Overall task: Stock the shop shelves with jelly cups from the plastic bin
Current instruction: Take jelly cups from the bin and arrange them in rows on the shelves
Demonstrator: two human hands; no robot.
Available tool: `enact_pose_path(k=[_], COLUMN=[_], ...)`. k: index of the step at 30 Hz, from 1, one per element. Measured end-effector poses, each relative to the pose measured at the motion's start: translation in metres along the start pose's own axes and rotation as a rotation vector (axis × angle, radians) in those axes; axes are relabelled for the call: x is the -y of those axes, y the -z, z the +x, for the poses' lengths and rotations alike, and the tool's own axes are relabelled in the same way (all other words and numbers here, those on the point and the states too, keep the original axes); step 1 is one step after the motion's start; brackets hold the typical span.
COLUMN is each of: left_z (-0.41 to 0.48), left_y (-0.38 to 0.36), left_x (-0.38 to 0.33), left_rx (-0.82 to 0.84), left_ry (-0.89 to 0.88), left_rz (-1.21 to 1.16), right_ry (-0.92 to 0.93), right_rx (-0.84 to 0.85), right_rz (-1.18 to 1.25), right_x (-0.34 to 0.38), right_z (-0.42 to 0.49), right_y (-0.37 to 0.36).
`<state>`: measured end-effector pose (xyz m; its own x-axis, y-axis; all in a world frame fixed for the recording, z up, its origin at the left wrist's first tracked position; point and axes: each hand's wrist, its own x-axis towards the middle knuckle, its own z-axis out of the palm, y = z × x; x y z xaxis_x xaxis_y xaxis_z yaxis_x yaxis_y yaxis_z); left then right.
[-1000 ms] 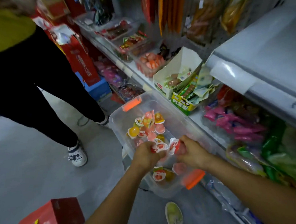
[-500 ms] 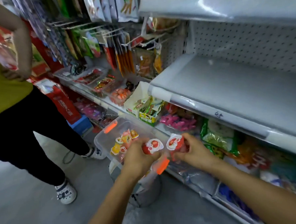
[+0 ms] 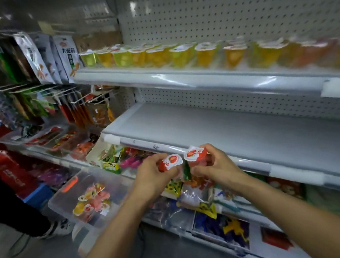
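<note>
Left hand [image 3: 154, 176] has its grip closed round a red-lidded jelly cup [image 3: 170, 162], and the right hand [image 3: 216, 166] is gripping another red jelly cup [image 3: 195, 155] just beside it. Both sit right in front of the bare middle shelf [image 3: 224, 130]. Clear plastic bin [image 3: 64, 203] of more cups is below-left of that shelf; yellow jelly cups [image 3: 181, 54] line the shelf above it.

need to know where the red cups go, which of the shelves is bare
The middle shelf, just above both hands, is bare. The top shelf carries a row of yellow jelly cups, and the shelves below are packed with snack packets.
</note>
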<state>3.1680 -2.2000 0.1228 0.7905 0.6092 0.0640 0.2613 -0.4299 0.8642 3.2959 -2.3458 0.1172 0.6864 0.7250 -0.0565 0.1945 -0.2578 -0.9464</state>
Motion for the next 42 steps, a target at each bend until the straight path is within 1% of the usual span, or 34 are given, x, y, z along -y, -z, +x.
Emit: enact_pose_path(k=[3,6,9,12,17,21,26,30,33,39,42], left_z=[-0.017,-0.029,-0.042,-0.052,-0.053,-0.038,-0.010,0.015,0.029,0.051,0.054], left_y=[-0.039,-0.076,-0.111,-0.139,-0.168,-0.184,-0.200,-0.207,-0.215,-0.229,-0.233], left_x=[-0.051,-0.099,-0.148,-0.197,-0.260,-0.296,-0.335,-0.358,-0.370,-0.381,-0.385], left_rx=[0.057,0.072,0.101,0.140,0.195,0.208,0.235,0.226,0.246,0.252,0.237], left_ry=[-0.026,-0.088,-0.169,-0.201,-0.277,-0.315,-0.417,-0.473,-0.483,-0.526,-0.506], left_rz=[-0.013,0.000,-0.005,-0.031,-0.087,-0.121,-0.108,-0.113,-0.126,-0.088,-0.095], right_ry=[0.000,-0.003,0.026,0.046,0.048,0.056,0.082,0.088,0.057,-0.051,-0.076], right_rx=[-0.088,-0.129,-0.178,-0.259,-0.371,-0.487,-0.655,-0.725,-0.764,-0.838,-0.834], right_rz=[0.038,0.085,0.050,0.026,-0.018,-0.037,-0.023,-0.038,-0.051,-0.154,-0.184], right_x=[-0.001,0.001,0.008,0.017,0.028,0.040,0.057,0.072,0.075,0.057,0.047], right_z=[-0.039,-0.079,-0.120,-0.152,-0.178,-0.177,-0.155,-0.135,-0.120,-0.084,-0.068], right_y=[0.060,0.119,0.172,0.218,0.277,0.316,0.357,0.389,0.408,0.438,0.453])
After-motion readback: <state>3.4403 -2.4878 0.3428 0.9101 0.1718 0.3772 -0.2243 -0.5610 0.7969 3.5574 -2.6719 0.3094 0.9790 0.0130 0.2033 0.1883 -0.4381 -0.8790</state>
